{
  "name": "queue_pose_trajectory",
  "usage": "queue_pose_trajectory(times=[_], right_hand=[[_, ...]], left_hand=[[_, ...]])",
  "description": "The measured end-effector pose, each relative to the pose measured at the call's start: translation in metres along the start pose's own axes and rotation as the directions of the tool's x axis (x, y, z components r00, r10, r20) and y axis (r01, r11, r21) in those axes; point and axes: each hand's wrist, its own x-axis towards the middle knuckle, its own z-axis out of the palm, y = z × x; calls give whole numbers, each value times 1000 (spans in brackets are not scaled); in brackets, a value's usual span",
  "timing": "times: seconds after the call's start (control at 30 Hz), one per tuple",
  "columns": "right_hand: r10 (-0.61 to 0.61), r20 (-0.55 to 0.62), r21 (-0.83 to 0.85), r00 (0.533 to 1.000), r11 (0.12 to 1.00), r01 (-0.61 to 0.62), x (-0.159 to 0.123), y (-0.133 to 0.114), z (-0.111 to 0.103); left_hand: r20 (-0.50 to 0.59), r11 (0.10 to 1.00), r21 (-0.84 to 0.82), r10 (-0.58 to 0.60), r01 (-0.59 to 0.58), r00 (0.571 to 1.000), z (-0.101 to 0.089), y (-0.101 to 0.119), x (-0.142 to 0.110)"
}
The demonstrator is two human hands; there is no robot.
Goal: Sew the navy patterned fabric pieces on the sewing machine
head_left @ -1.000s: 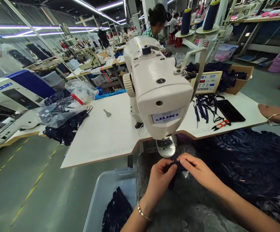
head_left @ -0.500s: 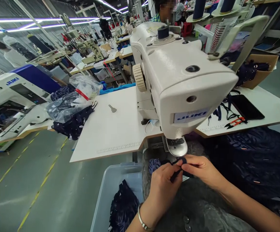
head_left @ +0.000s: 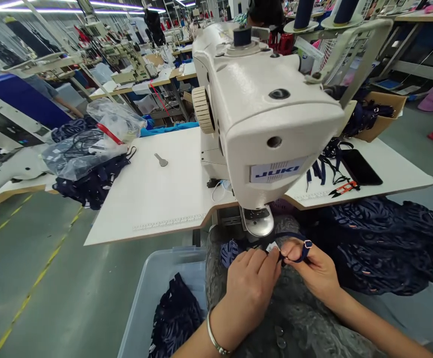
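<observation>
My left hand (head_left: 253,284) is closed, fingers curled over the dark navy fabric just below the sewing machine's foot area (head_left: 259,222). Between it and my right hand (head_left: 315,268) runs a narrow navy strap (head_left: 301,254), which loops over the right fingers and carries a small shiny slider (head_left: 307,244). The right hand pinches this strap against the left fingertips. A small white label (head_left: 272,246) shows beside the left fingers. Blue patterned fabric (head_left: 230,252) hangs left of the hands, over my grey patterned clothing (head_left: 294,318). The exact grip point is partly hidden by fingers.
Right above the hands stands the white sewing machine (head_left: 272,124). On its table (head_left: 164,194) lie orange-handled thread snips (head_left: 345,188), a phone (head_left: 361,166) and loose straps (head_left: 326,161). Bins hold navy garments, left (head_left: 179,318) and right (head_left: 384,243).
My hands have turned the fabric, and the strap with its slider now shows looped over my right fingers. The view has shifted. Another person's hand at the table's right edge has gone from sight.
</observation>
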Motion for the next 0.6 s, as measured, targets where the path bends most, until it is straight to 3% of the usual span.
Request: queue_pose_trajectory(times=[0.37,0.6], right_hand=[[-207,60,-108,977,971,212,-7,8,-10],[-236,57,-156,970,958,242,-7,5,-9]], left_hand=[[29,999,-33,-3,4,1000,5,5,2],[45,997,-58,-53,56,998,9,6,1]])
